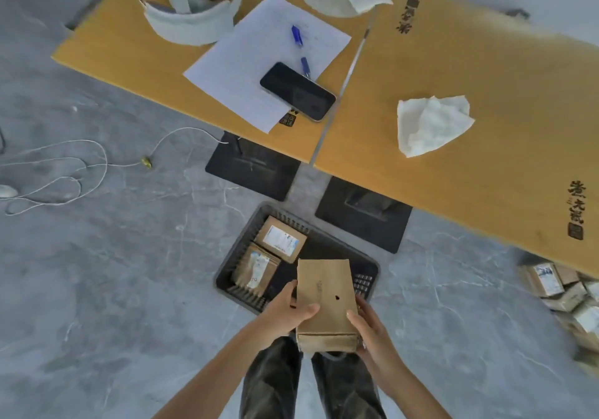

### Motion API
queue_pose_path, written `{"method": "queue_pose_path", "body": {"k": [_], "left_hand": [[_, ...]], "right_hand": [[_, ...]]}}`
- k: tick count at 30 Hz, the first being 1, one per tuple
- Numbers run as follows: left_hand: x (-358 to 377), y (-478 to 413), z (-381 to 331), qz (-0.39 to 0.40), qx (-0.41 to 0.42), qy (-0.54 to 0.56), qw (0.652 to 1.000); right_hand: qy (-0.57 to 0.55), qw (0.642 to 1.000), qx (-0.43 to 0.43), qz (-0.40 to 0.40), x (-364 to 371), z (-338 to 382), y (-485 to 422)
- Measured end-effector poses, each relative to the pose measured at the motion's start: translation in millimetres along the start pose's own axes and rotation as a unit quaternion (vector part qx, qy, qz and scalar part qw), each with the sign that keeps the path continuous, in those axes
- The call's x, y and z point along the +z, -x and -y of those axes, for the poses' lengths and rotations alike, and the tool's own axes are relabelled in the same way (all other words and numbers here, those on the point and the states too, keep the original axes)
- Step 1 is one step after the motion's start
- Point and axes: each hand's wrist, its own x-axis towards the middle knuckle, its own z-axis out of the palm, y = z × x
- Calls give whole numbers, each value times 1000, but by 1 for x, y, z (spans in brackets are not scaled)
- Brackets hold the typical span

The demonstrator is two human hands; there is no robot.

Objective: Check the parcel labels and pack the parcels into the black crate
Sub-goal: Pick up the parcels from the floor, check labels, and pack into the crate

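I hold a brown cardboard parcel (325, 302) in both hands above the near edge of the black crate (369, 266) on the floor. My left hand (285, 308) grips its left side with the thumb on top. My right hand (368, 331) grips its right side. The face turned up shows no label, only faint print and a small hole. In the crate lie two labelled parcels, one (281, 239) at the back left and one (256, 268) in front of it, leaning.
A pile of more labelled parcels (564, 292) sits on the floor at the right edge. Two yellow tables (486, 101) stand beyond the crate, carrying a phone (297, 91), paper with pens, crumpled tissues and a white headset. A white cable (81, 165) lies on the floor at left.
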Motion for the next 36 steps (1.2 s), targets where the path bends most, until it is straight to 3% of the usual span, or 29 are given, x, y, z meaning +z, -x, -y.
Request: {"method": "queue_pose_path", "body": {"k": [5, 9, 11, 16, 20, 23, 25, 28, 31, 33, 34, 36], "left_hand": [[11, -99, 46, -2, 1, 45, 999], [16, -176, 83, -46, -22, 74, 996], [18, -208, 97, -67, -18, 93, 993], [31, -282, 129, -118, -3, 68, 991], [40, -341, 153, -76, -35, 85, 993], [34, -387, 166, -46, -68, 123, 989], [26, -413, 170, -34, -88, 131, 987], [22, -442, 173, -26, -96, 169, 981], [34, -459, 167, -5, -80, 193, 978], [45, -468, 161, 10, -66, 217, 974], [50, -472, 158, 13, -60, 229, 971], [58, -477, 154, 9, -64, 253, 965]], "right_hand": [[30, 999, -10, -40, 11, -52, -88], [-76, 994, 9, -84, -1, -93, -164], [-76, 991, 19, -112, -6, -115, -193], [-132, 983, 88, -92, -8, -158, -266], [-3, 985, 32, -171, -20, -164, -343], [16, 987, 30, -159, -29, -157, -407], [85, 984, 23, -153, -32, -155, -442], [150, 967, 13, -203, -34, -158, -482], [104, 952, 27, -287, -35, -155, -500], [156, 935, 53, -314, -42, -155, -502], [181, 933, 86, -300, -45, -155, -500], [127, 951, 178, -219, -47, -158, -496]]}}
